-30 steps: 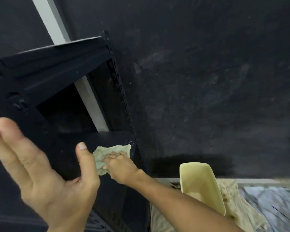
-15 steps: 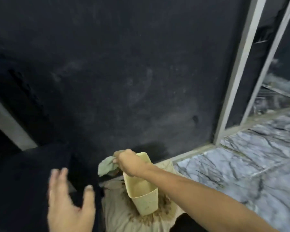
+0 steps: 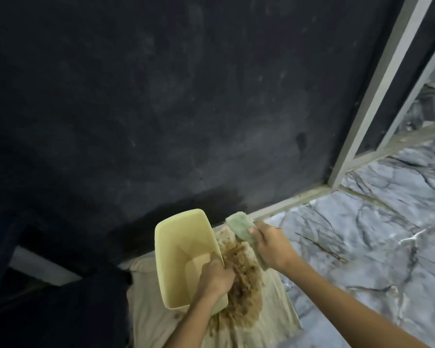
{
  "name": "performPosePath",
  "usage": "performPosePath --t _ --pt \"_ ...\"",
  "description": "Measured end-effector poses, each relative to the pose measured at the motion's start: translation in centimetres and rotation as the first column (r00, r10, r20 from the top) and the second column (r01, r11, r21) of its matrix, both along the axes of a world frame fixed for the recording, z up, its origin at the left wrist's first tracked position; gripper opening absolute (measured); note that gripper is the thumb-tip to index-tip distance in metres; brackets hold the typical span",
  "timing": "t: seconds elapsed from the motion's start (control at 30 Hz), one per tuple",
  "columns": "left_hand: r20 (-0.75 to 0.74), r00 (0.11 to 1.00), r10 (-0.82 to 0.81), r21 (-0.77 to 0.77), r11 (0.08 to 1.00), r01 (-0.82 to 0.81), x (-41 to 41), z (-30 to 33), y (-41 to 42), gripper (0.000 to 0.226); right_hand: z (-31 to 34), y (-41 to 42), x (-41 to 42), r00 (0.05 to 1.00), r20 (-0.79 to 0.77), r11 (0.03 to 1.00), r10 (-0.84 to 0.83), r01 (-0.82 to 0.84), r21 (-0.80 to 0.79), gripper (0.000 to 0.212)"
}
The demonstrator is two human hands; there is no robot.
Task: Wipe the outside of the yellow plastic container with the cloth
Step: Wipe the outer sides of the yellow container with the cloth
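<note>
Here the left hand (image 3: pixel 215 277) grips the yellow container (image 3: pixel 183 249) over stained fabric (image 3: pixel 239 277); the right hand (image 3: pixel 270 247) clutches the cloth (image 3: pixel 239 228).

Dark, scuffed, matte black wall (image 3: pixel 173 96) fills most of view, darker wet-looking patch low near floor. Grey-white marble-veined tiled floor (image 3: pixel 374 247) spreads right. Pale grey metal frame post (image 3: pixel 377 84) rises slanted at right, second thinner bar just beside it, pale sill strip along wall base. Crumpled beige fabric sheet (image 3: pixel 269 322) lies on floor, big brown stain (image 3: pixel 241 280) across its middle. Dark bulky shape (image 3: pixel 60 310) lower left, detail lost in shadow.
</note>
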State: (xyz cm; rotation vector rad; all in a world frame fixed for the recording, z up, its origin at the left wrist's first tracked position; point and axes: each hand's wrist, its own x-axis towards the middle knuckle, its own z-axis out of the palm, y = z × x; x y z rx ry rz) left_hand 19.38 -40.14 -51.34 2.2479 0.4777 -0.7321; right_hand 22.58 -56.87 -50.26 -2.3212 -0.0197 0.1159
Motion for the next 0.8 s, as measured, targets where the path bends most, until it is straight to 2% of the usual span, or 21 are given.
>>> performPosePath --t 0.1,0.23,0.33,0.4,0.47,0.53,0.6,0.67,0.8 --pt "-0.005 1.0 -0.023 0.034 0.999 0.023 -0.1 -0.6 0.1 0.056 -3.6 0.1 -0.9 0.999 -0.041 0.997 -0.03 0.033 0.075 0.027" --pt "0.018 0.998 -0.057 0.036 0.998 0.056 -1.1 0.3 3.2 0.052 -6.2 1.2 -2.0 0.993 -0.083 0.961 -0.079 0.098 0.26 0.028" --pt "0.087 0.996 0.011 -0.045 0.999 -0.007 -1.8 1.6 7.4 0.042 -6.6 2.6 -2.8 0.993 -0.081 0.907 -0.087 0.113 0.405 0.03" --pt "0.134 0.987 0.093 -0.112 0.991 -0.079 -2.4 1.7 9.4 0.038 -5.8 3.9 -3.4 0.994 -0.032 0.871 -0.104 0.107 0.479 0.034" --pt "0.147 0.973 0.175 -0.188 0.971 -0.146 -3.0 1.2 10.5 0.035 -4.6 5.6 -4.0 0.994 0.049 0.853 -0.096 0.056 0.519 0.029" --pt "0.152 0.955 0.255 -0.263 0.942 -0.209 -3.8 0.4 10.9 0.033 -4.2 7.7 -4.9 0.995 0.092 0.85 -0.027 -0.025 0.527 0.019" --pt "0.171 0.938 0.301 -0.321 0.917 -0.235 -4.2 -0.5 11.0 0.032 -5.3 9.9 -5.7 0.994 0.049 0.86 0.095 -0.107 0.498 0.033" --pt "0.186 0.93 0.316 -0.352 0.906 -0.237 -4.7 -1.3 11.1 0.041 -7.1 11.8 -6.5 0.981 0.047 0.901 0.189 -0.192 0.389 0.048" --pt "0.189 0.927 0.324 -0.36 0.901 -0.242 -6.0 -3.2 11.1 0.054 -9.5 13.6 -5.1 0.981 0.066 0.948 0.181 -0.192 0.255 0.047"
